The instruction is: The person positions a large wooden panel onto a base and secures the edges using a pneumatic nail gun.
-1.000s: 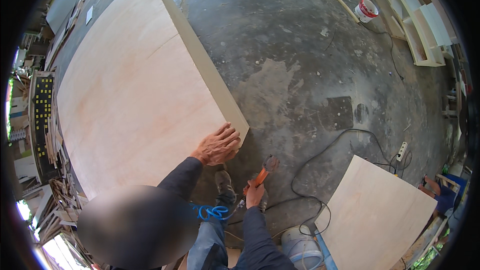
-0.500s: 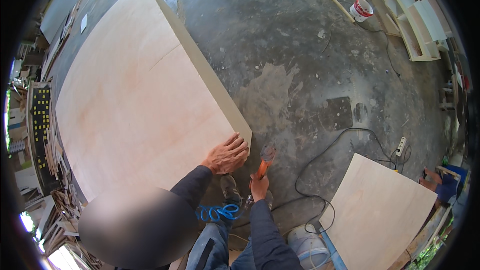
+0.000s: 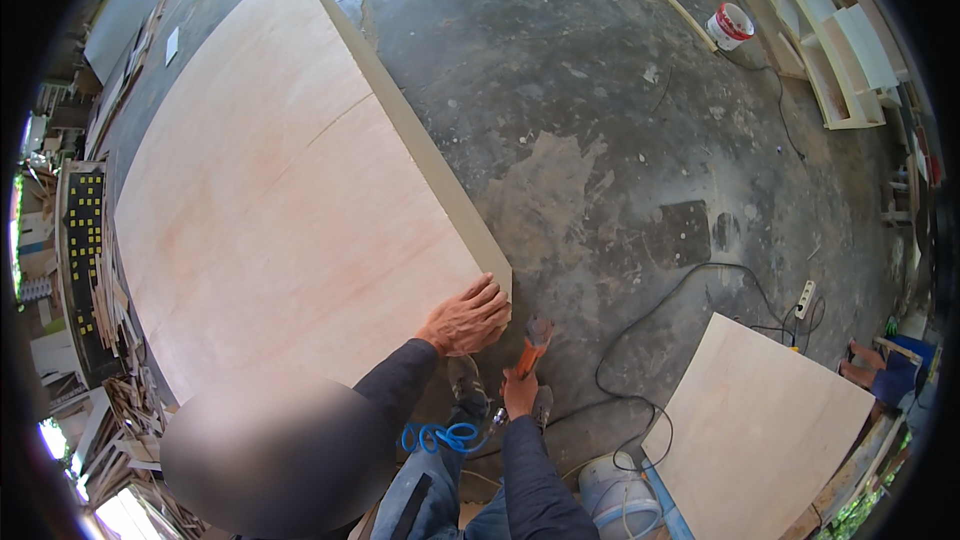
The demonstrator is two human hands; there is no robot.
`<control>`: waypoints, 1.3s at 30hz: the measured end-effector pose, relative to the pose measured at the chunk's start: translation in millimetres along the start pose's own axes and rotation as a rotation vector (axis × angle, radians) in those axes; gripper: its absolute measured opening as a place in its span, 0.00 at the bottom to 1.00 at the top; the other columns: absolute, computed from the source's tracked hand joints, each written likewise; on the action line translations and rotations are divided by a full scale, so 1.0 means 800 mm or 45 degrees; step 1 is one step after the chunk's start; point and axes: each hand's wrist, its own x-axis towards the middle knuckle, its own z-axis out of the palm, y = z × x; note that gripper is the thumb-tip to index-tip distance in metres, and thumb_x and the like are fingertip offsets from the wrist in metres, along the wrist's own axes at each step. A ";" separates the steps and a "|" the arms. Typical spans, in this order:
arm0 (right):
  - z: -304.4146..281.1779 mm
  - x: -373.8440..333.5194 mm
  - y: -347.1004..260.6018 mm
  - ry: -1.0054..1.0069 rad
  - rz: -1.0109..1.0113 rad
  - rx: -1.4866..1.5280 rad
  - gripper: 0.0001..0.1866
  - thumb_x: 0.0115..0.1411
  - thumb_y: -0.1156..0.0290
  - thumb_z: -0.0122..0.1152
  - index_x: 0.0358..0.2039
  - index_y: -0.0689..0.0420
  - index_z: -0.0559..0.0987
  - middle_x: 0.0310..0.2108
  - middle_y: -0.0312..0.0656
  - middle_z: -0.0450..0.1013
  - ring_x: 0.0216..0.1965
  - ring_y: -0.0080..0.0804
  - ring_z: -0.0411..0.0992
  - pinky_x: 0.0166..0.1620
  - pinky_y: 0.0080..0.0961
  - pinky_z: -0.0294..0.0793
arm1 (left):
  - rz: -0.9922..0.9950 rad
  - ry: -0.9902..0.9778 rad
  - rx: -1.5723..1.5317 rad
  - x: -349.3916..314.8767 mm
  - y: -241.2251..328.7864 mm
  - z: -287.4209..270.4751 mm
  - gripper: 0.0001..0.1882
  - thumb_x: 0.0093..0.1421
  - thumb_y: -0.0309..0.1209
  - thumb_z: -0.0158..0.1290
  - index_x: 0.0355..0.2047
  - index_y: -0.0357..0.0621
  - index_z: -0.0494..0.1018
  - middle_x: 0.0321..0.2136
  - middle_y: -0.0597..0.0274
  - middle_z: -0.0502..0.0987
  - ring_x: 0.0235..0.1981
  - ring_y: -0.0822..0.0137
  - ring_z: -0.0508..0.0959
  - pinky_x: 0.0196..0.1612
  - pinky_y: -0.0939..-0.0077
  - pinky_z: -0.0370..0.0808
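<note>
A large pale plywood box (image 3: pixel 290 190) with a flat top and thick side edge fills the left half of the view. My left hand (image 3: pixel 465 318) lies on its near right corner, fingers together and bent over the edge. Just right of that corner, my right hand (image 3: pixel 519 395) is closed round the handle of an orange air nail gun (image 3: pixel 534 345). The gun's dark head points away from me, apart from the box. Below my hand shows a metal fitting, with a blue coiled air hose (image 3: pixel 440 437) near it. The tool's underside is hidden.
A smaller plywood panel (image 3: pixel 765 420) lies at lower right, beside a white bucket (image 3: pixel 615 490). A black cable (image 3: pixel 640 315) crosses the floor to a power strip (image 3: pixel 804 299). A red-and-white bucket (image 3: pixel 730 26) stands far right. A blurred oval (image 3: pixel 280 455) covers the lower left.
The view has shifted slightly, moving the scene right and down. My right hand and the nail gun have come a little nearer to me. My left hand stays at the box corner.
</note>
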 end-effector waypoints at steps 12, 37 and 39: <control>-0.012 -0.010 0.004 0.043 0.070 -0.161 0.13 0.62 0.69 0.64 0.39 0.65 0.73 0.23 0.41 0.73 0.22 0.29 0.73 0.27 0.35 0.71 | 0.000 -0.015 0.023 -0.002 0.001 0.004 0.17 0.61 0.37 0.55 0.46 0.39 0.73 0.46 0.56 0.72 0.56 0.55 0.71 0.72 0.54 0.60; 0.029 0.030 -0.143 -0.048 -0.110 0.017 0.28 0.64 0.44 0.63 0.30 0.61 0.73 0.18 0.37 0.70 0.17 0.24 0.71 0.21 0.24 0.71 | 0.014 -0.103 0.052 0.001 0.000 0.007 0.16 0.61 0.38 0.56 0.42 0.40 0.73 0.45 0.55 0.73 0.54 0.55 0.72 0.67 0.57 0.64; 0.036 0.039 -0.146 -0.067 -0.137 0.017 0.28 0.64 0.43 0.63 0.29 0.60 0.73 0.18 0.37 0.70 0.17 0.23 0.70 0.21 0.24 0.69 | 0.040 -0.119 0.058 0.001 -0.001 0.005 0.16 0.60 0.38 0.56 0.43 0.39 0.74 0.45 0.55 0.74 0.54 0.55 0.72 0.66 0.57 0.64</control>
